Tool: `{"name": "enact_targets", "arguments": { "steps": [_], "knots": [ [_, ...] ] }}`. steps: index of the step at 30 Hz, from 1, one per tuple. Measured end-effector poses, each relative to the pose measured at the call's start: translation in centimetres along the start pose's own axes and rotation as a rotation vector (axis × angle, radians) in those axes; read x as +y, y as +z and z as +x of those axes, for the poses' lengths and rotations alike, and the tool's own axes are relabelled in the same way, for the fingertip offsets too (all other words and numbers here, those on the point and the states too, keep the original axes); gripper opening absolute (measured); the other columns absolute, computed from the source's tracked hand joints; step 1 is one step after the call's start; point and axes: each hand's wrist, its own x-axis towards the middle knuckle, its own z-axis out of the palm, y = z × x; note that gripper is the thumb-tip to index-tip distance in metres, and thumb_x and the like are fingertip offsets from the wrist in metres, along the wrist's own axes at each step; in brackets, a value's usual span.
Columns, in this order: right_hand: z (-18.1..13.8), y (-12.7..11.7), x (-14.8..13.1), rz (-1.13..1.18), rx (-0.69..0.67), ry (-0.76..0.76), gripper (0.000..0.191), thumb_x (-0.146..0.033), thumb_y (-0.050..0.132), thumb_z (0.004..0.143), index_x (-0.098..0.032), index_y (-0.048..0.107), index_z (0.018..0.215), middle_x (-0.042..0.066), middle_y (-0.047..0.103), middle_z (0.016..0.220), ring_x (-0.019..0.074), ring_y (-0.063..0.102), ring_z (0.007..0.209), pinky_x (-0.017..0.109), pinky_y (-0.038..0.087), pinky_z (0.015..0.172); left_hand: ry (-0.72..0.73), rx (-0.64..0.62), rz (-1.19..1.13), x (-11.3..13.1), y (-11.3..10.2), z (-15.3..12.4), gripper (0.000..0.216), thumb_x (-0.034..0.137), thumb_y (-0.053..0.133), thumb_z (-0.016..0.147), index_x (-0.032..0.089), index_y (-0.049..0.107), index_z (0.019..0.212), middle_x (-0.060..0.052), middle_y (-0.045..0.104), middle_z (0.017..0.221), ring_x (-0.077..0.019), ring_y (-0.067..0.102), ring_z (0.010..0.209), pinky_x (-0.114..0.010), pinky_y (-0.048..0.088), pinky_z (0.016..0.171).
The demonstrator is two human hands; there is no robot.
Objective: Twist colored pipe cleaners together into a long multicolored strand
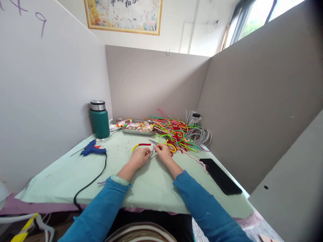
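Note:
My left hand [139, 156] and my right hand [163, 153] meet over the middle of the pale green table cover [63, 178]. Both are closed in a pinch on a small thin piece between them that I cannot make out. A curved yellow and red pipe cleaner [141, 145] lies just beyond my left hand. Small grey pliers [153, 142] lie beyond my fingers. A big heap of coloured pipe cleaners [176, 132] sits behind my right hand.
A blue glue gun [93, 150] with a black cord lies at the left. A green flask [99, 119] stands at the back left, a metal tray [138, 127] of small bits behind centre, a black phone [220, 175] at the right. Grey partition walls enclose the table.

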Motion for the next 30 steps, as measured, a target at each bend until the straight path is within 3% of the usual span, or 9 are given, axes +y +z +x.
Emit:
{"name": "enact_targets", "arguments": {
  "steps": [5,9,13,17,24,30],
  "knots": [
    [0.2,0.0,0.1,0.062,0.014,0.048,0.013,-0.026,0.050,0.069,-0.017,0.059,0.063,-0.001,0.058,0.057,0.0119,0.048,0.053,0.023,0.033,0.052,-0.049,-0.003,-0.080,-0.1,0.2,0.1,0.022,0.030,0.049,0.078,0.019,0.066,0.085,-0.004,0.064,0.065,-0.0136,0.052,0.060,-0.023,0.031,0.057],
    [0.1,-0.1,-0.4,0.376,-0.017,0.132,0.013,-0.030,0.054,0.069,-0.017,0.056,0.067,-0.004,0.053,0.056,0.0081,0.039,0.044,0.021,0.028,0.044,-0.104,-0.006,-0.274,-0.2,0.4,0.5,0.019,0.028,0.049,0.077,0.017,0.063,0.072,-0.002,0.060,0.058,-0.0113,0.050,0.055,-0.022,0.032,0.056],
    [-0.4,-0.6,-1.7,0.750,-0.185,0.110,0.019,-0.035,0.060,0.069,-0.018,0.053,0.074,-0.005,0.048,0.057,0.0054,0.036,0.042,0.019,0.024,0.040,-0.285,-0.227,-0.750,-0.3,0.0,0.6,0.021,0.034,0.051,0.076,0.014,0.059,0.076,0.000,0.057,0.053,-0.0055,0.036,0.037,-0.020,0.024,0.041],
    [-0.5,-1.1,-2.3,0.877,-0.231,0.148,0.024,-0.037,0.065,0.067,-0.018,0.052,0.074,-0.006,0.046,0.055,0.0046,0.035,0.041,0.018,0.022,0.038,-0.304,-0.458,-1.138,-0.3,-1.0,0.4,0.032,0.041,0.058,0.071,0.013,0.056,0.087,0.002,0.056,0.056,0.0000,0.019,0.029,-0.019,0.012,0.033],
    [0.1,-1.4,-1.5,0.901,-0.116,0.199,0.028,-0.039,0.068,0.064,-0.018,0.052,0.071,-0.005,0.049,0.059,0.0039,0.037,0.042,0.017,0.023,0.037,-0.309,-0.364,-1.128,-0.1,-0.9,0.3,0.034,0.041,0.061,0.069,0.010,0.057,0.084,0.001,0.058,0.055,-0.0001,0.025,0.028,-0.018,0.016,0.032],
    [-0.6,-0.6,-1.9,0.684,-0.238,0.196,0.030,-0.045,0.065,0.066,-0.018,0.054,0.070,-0.005,0.050,0.055,0.0055,0.037,0.039,0.019,0.025,0.037,-0.374,-0.255,-1.055,-0.4,-0.5,0.5,0.035,0.042,0.063,0.069,0.010,0.061,0.084,0.003,0.055,0.048,-0.0013,0.029,0.032,-0.018,0.026,0.038]
  ]
}}
